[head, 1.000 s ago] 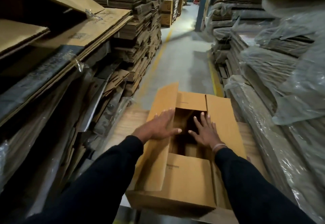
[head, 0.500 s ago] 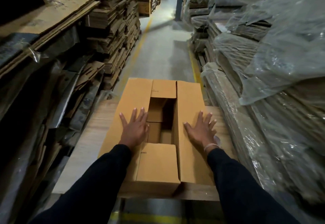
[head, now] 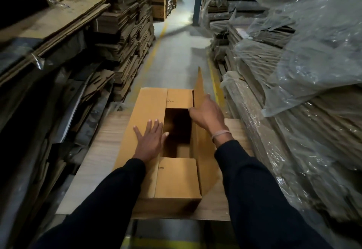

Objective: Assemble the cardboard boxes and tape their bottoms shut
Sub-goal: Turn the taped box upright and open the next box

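A tan cardboard box (head: 176, 178) stands on a wooden table (head: 98, 156) right in front of me, flaps up. Its near and far short flaps are folded in, with a dark gap between them. My left hand (head: 149, 141) lies flat with spread fingers on the left long flap (head: 147, 109), which is pressed down. My right hand (head: 205, 114) rests against the right long flap (head: 201, 92), which stands nearly upright; whether the fingers grip it is hard to tell. No tape is in view.
Tall stacks of flattened cardboard (head: 127, 33) line the left side of a grey aisle (head: 176, 53). Plastic-wrapped cardboard bundles (head: 303, 62) crowd the right, close to the table. A blue pillar (head: 196, 0) stands far down the aisle.
Half a second ago both long flaps were pressed flat under my palms. The right flap has since swung up to nearly vertical with my right hand on it; the left hand stays down.
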`<state>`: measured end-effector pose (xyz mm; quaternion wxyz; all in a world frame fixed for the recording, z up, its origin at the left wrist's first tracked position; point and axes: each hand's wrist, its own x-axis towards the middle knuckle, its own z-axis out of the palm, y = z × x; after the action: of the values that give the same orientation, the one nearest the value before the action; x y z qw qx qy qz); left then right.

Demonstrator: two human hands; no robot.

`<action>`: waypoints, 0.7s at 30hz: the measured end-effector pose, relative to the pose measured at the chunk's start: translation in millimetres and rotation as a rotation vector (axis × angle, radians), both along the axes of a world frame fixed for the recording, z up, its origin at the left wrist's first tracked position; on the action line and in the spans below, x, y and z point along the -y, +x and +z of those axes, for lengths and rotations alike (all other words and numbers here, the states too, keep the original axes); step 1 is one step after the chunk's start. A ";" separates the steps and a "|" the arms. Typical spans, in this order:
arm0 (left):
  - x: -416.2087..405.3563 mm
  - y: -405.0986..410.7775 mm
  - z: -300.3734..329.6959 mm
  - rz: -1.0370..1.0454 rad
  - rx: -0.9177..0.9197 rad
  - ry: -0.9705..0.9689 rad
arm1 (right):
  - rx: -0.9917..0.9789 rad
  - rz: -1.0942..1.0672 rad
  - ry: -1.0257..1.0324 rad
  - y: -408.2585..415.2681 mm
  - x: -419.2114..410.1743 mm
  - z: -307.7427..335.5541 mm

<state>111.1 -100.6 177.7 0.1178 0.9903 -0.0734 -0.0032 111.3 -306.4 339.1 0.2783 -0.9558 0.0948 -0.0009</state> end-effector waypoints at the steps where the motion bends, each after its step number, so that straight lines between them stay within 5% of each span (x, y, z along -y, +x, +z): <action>1: -1.7 -0.7 1.8 0.018 0.016 -0.069 | -0.002 0.057 0.030 2.1 -12.2 4.1; 4: -11.1 -3.5 5.2 0.061 0.063 -0.266 | -0.091 0.306 0.036 1.6 -47.7 -13.9; 7: -22.1 -0.8 5.6 0.071 0.050 -0.342 | -0.210 0.416 -0.166 -0.4 -61.9 -70.3; 13: -37.4 9.7 7.1 -0.025 0.012 -0.083 | -0.169 0.445 -0.382 -17.8 -64.0 -138.4; 17: -48.6 21.7 7.2 0.111 -0.038 0.032 | -0.145 0.467 -0.407 -11.2 -57.1 -139.8; 21: -52.7 34.0 13.6 0.221 -0.117 -0.051 | -0.130 0.431 -0.364 3.7 -47.4 -139.9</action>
<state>145.1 -47.9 191.4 0.1465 0.9872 0.0432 -0.0464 115.0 -259.0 199.1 0.0894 -0.9862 -0.0947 0.1025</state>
